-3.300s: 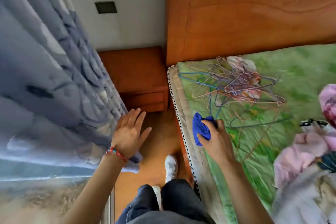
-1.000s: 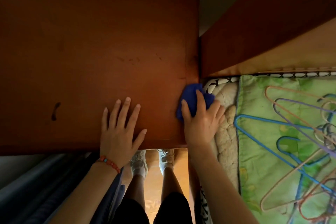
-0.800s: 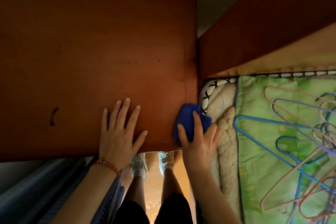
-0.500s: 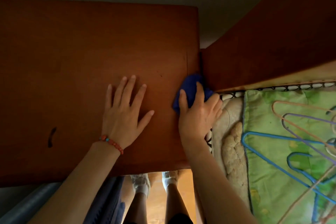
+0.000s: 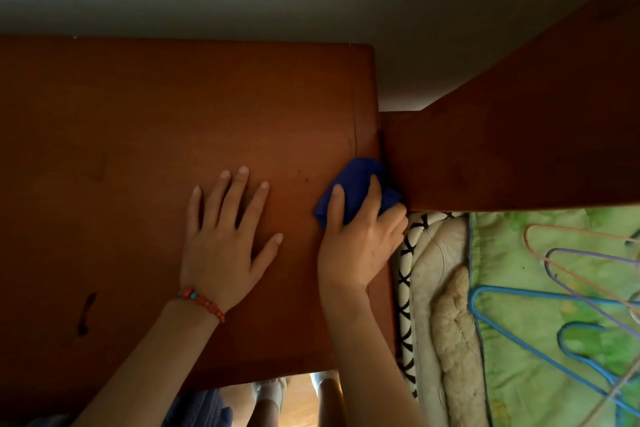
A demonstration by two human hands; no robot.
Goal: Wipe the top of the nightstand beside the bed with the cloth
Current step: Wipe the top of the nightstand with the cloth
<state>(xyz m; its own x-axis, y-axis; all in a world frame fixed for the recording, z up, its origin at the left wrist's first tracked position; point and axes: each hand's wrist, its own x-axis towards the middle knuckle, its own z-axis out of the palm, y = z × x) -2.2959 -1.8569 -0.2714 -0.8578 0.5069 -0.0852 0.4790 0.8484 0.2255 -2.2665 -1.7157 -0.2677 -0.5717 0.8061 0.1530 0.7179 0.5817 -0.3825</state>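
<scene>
The brown wooden nightstand top [image 5: 138,149] fills the left and middle of the head view. A bunched blue cloth [image 5: 356,184] lies on its right edge, touching the headboard. My right hand [image 5: 360,239] presses down on the cloth, fingers curled over its near side. My left hand [image 5: 225,236] lies flat on the nightstand top with fingers spread, a red bead bracelet at the wrist, a little left of the cloth.
The dark wooden headboard [image 5: 519,149] rises at the right. The mattress edge [image 5: 436,288] and a green sheet [image 5: 519,253] with several wire hangers [image 5: 554,298] lie beside the nightstand. A dark mark [image 5: 85,314] sits on the top's left part. A grey wall is behind.
My right hand slid the cloth along the nightstand's right edge, first toward me, then away up to the headboard. My left hand shifted farther onto the top.
</scene>
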